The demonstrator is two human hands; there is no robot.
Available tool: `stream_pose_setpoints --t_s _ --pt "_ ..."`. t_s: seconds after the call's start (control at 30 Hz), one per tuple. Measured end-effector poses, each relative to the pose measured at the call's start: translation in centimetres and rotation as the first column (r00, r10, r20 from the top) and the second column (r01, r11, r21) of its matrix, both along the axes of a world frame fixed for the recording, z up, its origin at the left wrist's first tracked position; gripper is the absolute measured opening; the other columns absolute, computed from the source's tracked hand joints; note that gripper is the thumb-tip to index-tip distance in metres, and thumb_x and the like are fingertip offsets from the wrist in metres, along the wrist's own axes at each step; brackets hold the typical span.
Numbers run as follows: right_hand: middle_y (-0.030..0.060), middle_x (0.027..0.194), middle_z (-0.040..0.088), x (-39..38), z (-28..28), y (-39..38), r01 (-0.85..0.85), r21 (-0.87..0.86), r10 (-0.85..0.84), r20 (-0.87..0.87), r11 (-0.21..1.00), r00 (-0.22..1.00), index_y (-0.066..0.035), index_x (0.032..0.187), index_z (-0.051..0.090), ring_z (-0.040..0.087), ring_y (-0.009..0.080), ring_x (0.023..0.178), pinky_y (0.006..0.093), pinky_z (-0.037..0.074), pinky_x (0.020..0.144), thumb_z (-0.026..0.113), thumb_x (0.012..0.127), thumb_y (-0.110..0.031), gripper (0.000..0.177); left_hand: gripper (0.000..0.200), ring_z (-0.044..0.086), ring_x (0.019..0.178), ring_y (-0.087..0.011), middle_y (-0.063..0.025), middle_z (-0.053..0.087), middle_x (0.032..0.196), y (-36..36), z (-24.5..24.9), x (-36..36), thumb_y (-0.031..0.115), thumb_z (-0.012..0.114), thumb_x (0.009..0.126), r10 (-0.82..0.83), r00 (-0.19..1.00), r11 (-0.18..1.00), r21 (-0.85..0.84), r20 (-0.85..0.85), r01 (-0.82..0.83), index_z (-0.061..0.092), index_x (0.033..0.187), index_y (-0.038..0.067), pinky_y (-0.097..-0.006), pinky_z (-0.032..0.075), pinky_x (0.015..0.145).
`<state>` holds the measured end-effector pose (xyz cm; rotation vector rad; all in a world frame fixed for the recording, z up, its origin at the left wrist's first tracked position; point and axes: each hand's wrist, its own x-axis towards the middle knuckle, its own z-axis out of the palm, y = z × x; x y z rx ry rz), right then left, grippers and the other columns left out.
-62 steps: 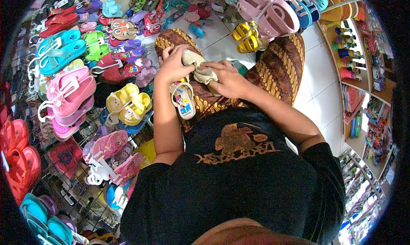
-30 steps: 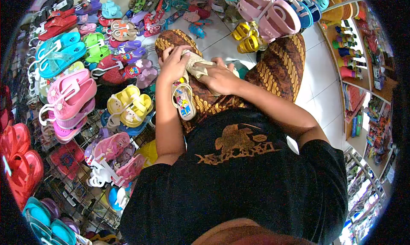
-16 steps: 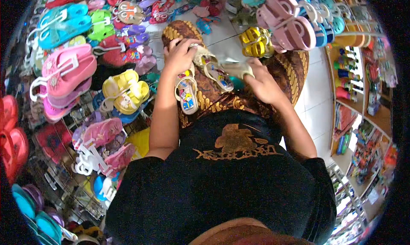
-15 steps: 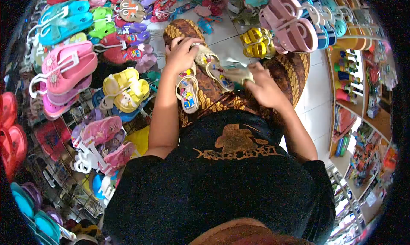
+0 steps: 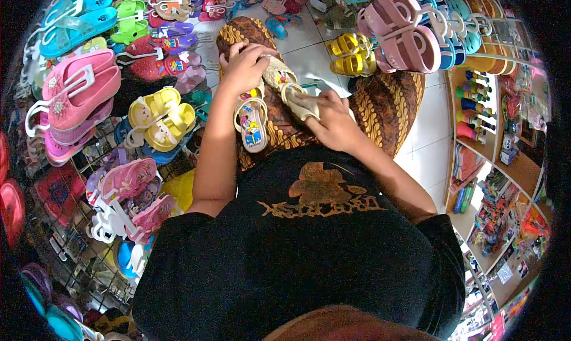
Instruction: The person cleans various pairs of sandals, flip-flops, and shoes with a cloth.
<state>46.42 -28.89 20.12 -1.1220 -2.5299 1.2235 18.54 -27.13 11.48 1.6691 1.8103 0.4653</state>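
I sit with a pair of small cream children's sandals on my lap, over a brown batik sarong. My left hand grips the joined heel ends of the pair. One sandal, with a cartoon print on its sole, hangs down below that hand. The other sandal lies across my lap. My right hand presses a beige cloth against this second sandal.
Wire racks at the left hold hung pairs of children's sandals: pink, yellow, turquoise. More pairs hang at the upper right, pink and yellow. White floor tiles lie to the right, beside shelves of goods.
My right hand drew out to the right with the cloth, then came back onto the second sandal. The pair has spread, so both soles show. My view tilted slightly.
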Motion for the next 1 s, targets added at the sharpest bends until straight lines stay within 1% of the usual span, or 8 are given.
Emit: stream_pose_setpoints --t_s 0.17,0.27,0.37,0.5,0.63,0.83,0.9,1.0 --pt "0.0166 0.114 0.064 2.7 -0.4 0.0 -0.023 -0.009 0.024 0.128 1.0 0.991 -0.015 0.127 0.065 0.05 0.0335 0.113 0.0453 0.036 0.095 0.054 0.091 -0.026 0.039 0.028 0.033 0.138 -0.0299 0.0064 0.06 0.132 0.0 1.5 0.7 0.033 0.051 0.094 0.048 0.997 0.999 -0.016 -0.053 -0.049 0.069 0.115 0.029 -0.0708 0.009 0.108" --pt "0.0194 0.107 0.063 1.3 -2.0 -0.2 0.172 -0.031 -0.169 0.079 0.985 0.982 -0.013 0.123 0.065 0.051 0.0381 0.112 0.0471 0.039 0.096 0.052 0.095 -0.027 0.034 0.026 0.051 0.122 -0.0245 -0.0037 0.066 0.119 0.0 2.0 1.1 0.023 0.053 0.094 0.034 0.993 0.992 0.121 -0.109 -0.021 0.069 0.114 0.017 -0.0393 0.024 0.112" --pt "0.0201 0.107 0.065 -1.9 -3.0 -0.1 0.325 -0.118 -0.314 0.104 0.938 0.944 -0.006 0.107 0.069 0.052 0.0383 0.11 0.0528 0.04 0.09 0.052 0.095 -0.036 0.037 0.029 0.034 0.137 -0.0302 0.0063 0.061 0.13 0.5 0.6 0.5 0.034 0.049 0.095 0.036 0.999 0.999 0.008 -0.015 -0.036 0.069 0.116 0.028 -0.069 0.013 0.107" --pt "0.022 0.112 0.064 -0.6 -1.4 0.1 0.044 -0.1 -0.055 -0.113 0.994 0.992 -0.007 0.116 0.068 0.05 0.0371 0.115 0.0537 0.039 0.094 0.053 0.092 -0.037 0.041 0.028 0.036 0.136 -0.0301 0.006 0.062 0.129 0.5 1.5 0.7 0.033 0.05 0.096 0.03 0.998 0.999 -0.016 -0.063 -0.031 0.069 0.115 0.027 -0.0691 0.015 0.107" --pt "0.0185 0.118 0.064 2.7 1.9 3.7 0.035 -0.305 -0.02 0.055 0.952 0.998 -0.007 0.118 0.067 0.051 0.0365 0.113 0.0467 0.042 0.098 0.053 0.09 -0.026 0.037 0.027 0.033 0.138 -0.0293 0.0066 0.06 0.132 0.7 2.3 1.6 0.033 0.05 0.096 0.062 0.987 0.996 -0.054 -0.149 -0.071 0.069 0.115 0.027 -0.0739 0.015 0.105" --pt "0.0106 0.125 0.065 -2.2 6.3 2.5 -0.352 -0.109 0.293 -0.36 0.93 0.886 -0.015 0.12 0.068 0.052 0.033 0.118 0.0449 0.04 0.101 0.063 0.082 -0.025 0.039 0.029 0.031 0.14 -0.0294 0.0044 0.057 0.138 1.3 2.3 2.6 0.033 0.046 0.098 0.064 0.985 0.993 -0.093 -0.161 -0.079 0.069 0.116 0.027 -0.0793 0.012 0.104" --pt "0.0035 0.129 0.063 -4.7 7.8 0.6 -0.423 0.107 0.434 -0.116 0.9 0.894 -0.014 0.125 0.065 0.051 0.0291 0.113 0.0503 0.039 0.095 0.069 0.078 -0.02 0.048 0.03 0.031 0.14 -0.0296 0.0039 0.056 0.139 1.6 2.2 2.7 0.033 0.046 0.098 0.056 0.982 0.992 -0.1 -0.178 -0.075 0.069 0.117 0.028 -0.0806 0.011 0.103" --pt "0.0004 0.13 0.061 -7.2 4.9 -1.0 -0.373 0.325 0.357 0.111 0.869 0.928 -0.013 0.119 0.066 0.05 0.027 0.111 0.0501 0.041 0.084 0.077 0.072 -0.025 0.049 0.031 0.033 0.139 -0.0284 0.0039 0.056 0.139 1.9 2.3 2.8 0.032 0.047 0.096 0.05 0.978 0.992 -0.101 -0.201 -0.071 0.068 0.119 0.028 -0.0799 0.012 0.103"
